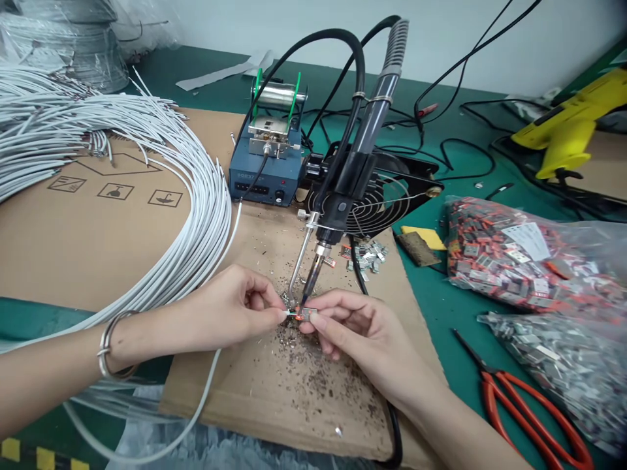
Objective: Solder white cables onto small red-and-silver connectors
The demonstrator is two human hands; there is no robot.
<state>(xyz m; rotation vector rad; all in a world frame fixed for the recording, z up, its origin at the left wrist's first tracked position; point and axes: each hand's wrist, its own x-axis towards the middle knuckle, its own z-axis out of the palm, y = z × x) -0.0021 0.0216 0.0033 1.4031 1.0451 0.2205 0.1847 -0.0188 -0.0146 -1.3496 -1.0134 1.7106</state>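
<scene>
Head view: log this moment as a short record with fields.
Left hand: pinches cable
Right hand: pinches connector
Iron: tilted, tip down at the connector; contact unclear
Behind: solder feeder, fan
Left side: white cable bundle, partly over cardboard
Right side: red-handled pliers, two bags of small parts

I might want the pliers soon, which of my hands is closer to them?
Right. Your right hand is just left of the pliers, over the cardboard; your left hand is farther left, beyond it.
</scene>
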